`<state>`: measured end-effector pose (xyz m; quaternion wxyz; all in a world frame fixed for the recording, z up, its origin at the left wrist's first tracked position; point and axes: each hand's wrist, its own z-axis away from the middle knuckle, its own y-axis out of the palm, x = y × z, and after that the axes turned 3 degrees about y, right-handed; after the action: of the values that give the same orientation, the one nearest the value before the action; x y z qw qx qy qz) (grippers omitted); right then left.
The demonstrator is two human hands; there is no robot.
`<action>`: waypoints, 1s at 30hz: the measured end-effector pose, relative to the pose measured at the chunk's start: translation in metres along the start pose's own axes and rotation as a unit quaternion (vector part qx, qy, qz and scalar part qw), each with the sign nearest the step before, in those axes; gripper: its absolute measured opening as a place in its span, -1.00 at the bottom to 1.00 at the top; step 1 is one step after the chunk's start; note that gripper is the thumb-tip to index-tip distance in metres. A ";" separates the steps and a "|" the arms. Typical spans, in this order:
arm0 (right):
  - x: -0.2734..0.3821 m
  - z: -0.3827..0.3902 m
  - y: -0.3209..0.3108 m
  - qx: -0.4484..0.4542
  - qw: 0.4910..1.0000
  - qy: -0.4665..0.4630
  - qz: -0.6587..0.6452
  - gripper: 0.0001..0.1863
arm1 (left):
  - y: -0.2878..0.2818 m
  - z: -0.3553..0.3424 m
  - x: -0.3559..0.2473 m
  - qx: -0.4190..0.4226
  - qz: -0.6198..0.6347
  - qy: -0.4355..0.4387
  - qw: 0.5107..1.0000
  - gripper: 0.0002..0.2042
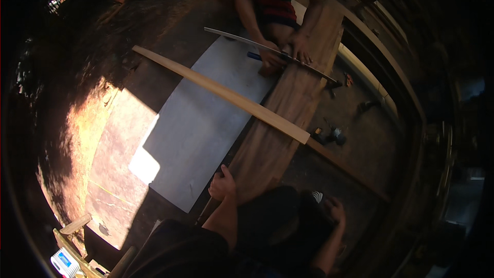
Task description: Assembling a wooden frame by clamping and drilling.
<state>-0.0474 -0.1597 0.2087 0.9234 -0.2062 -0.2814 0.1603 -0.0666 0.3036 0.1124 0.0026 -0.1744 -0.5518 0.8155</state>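
Observation:
My left hand (222, 184) is closed on the near left edge of a wide brown plank (272, 128). My right hand (335, 212) rests at the lower right by my dark-clad leg, fingers loosely bent and apart, holding nothing I can see. A narrow light wooden board (226, 92) lies across the plank, over a pale grey sheet (200, 123). At the top, a crouching person's left hand (270, 54) and right hand (301, 49) press on a long thin metal straightedge (231, 36) across the plank; a blue object (253, 55) is by those hands.
A power tool (337, 135) and small tools (347, 80) lie on the floor right of the plank. Long timbers (378, 44) run along the right. A dark wooden strip (350, 170) extends to the lower right. Sunlit ground (108, 175) and a white container (64, 261) are at the left.

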 end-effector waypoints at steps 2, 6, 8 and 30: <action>-0.008 -0.010 -0.011 -0.022 0.998 -0.044 0.042 -0.61 | 0.004 0.009 -0.008 0.017 0.003 0.010 1.000 -0.42; 0.022 -0.011 0.008 0.005 0.997 -0.071 0.038 -0.61 | 0.003 0.004 -0.006 0.011 0.000 0.005 1.000 -0.40; 0.033 -0.006 0.010 0.014 0.998 -0.055 0.032 -0.61 | 0.003 0.005 -0.008 0.016 -0.006 0.000 1.000 -0.39; 0.050 0.001 0.014 0.018 0.996 -0.039 0.079 -0.55 | 0.009 0.009 -0.010 -0.010 0.003 -0.004 1.000 -0.45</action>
<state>-0.0111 -0.1270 0.2257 0.8996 -0.2052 -0.2967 0.2460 -0.0580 0.2898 0.1104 -0.0033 -0.1726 -0.5596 0.8106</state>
